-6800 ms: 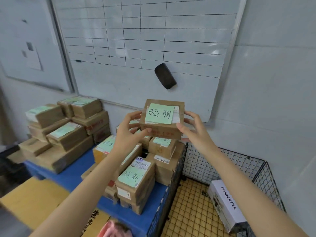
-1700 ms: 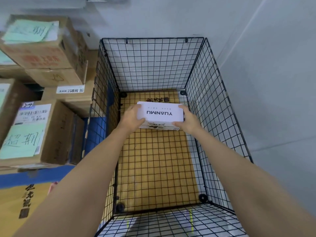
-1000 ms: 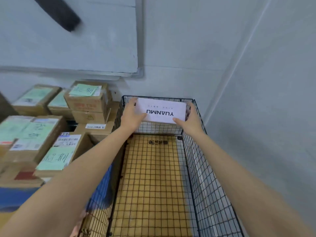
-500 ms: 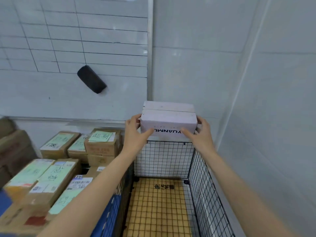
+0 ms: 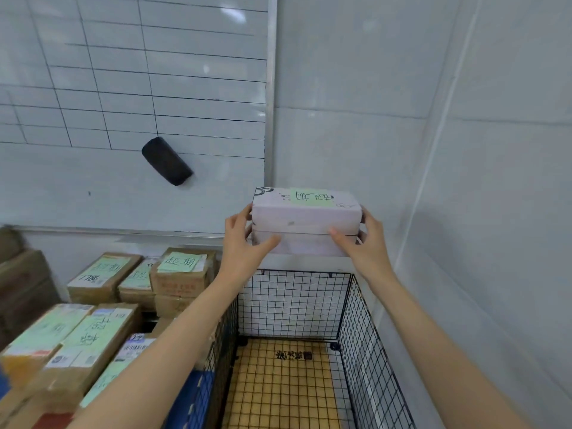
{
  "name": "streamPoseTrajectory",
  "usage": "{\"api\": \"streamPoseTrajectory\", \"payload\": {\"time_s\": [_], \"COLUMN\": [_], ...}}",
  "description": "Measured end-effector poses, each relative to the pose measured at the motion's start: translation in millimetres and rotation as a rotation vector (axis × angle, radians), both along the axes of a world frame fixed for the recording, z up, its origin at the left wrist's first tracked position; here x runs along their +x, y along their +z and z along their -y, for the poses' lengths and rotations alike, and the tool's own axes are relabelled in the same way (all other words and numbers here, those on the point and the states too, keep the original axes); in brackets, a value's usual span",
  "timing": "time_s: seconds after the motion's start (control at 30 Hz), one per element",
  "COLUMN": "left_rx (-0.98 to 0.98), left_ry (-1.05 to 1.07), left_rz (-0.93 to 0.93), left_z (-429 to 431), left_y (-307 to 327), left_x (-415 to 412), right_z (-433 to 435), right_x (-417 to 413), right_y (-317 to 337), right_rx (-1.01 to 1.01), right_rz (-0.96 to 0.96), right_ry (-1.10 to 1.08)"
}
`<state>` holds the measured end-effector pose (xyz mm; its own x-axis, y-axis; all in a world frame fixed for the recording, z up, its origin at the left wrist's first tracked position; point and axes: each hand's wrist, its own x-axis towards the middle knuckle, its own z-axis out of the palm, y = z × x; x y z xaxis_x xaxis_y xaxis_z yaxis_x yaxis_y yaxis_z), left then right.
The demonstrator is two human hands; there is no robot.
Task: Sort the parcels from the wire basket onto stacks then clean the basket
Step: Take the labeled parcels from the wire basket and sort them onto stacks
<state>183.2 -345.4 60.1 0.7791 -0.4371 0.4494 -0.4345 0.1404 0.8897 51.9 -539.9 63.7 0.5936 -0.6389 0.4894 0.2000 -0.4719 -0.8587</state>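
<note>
A white parcel [image 5: 305, 219] with a green handwritten note on its top face is held up in front of the wall, above the far rim of the black wire basket [image 5: 356, 329]. My left hand [image 5: 244, 243] grips its left end, thumb across the front. My right hand [image 5: 365, 243] grips its right end the same way. The basket holds nothing over its yellow gridded floor [image 5: 281, 385]. Stacks of brown parcels [image 5: 182, 274] with green notes stand to the left of the basket.
A whiteboard [image 5: 133, 88] with a ruled grid hangs on the wall, a black eraser [image 5: 165, 161] stuck to it. Grey wall panels close the corner to the right. More brown parcels [image 5: 71, 342] sit at lower left on a blue surface [image 5: 188, 394].
Both hands lifted the white parcel out of the basket to chest height and tipped it; the green note on it now shows where the printed side faced me.
</note>
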Motion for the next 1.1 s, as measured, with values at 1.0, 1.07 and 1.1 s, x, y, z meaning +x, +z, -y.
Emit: {"api": "streamPoseTrajectory", "payload": {"time_s": [1.0, 1.07, 1.1], "left_rx": [0.170, 0.160, 0.148], "left_ry": [0.080, 0.096, 0.105], "left_rz": [0.161, 0.149, 0.144], "left_z": [-8.7, -10.0, -10.7], "left_y": [-15.6, -13.3, -11.8], "left_x": [3.9, -0.8, -4.0], "right_z": [-6.1, -8.7, -10.1], "right_x": [-4.1, -3.8, -3.3], "right_y": [24.7, 27.9, 29.0], "right_rx": [-0.084, -0.063, -0.053], "right_rz": [0.005, 0.035, 0.051], "right_ry": [0.028, 0.029, 0.021]}}
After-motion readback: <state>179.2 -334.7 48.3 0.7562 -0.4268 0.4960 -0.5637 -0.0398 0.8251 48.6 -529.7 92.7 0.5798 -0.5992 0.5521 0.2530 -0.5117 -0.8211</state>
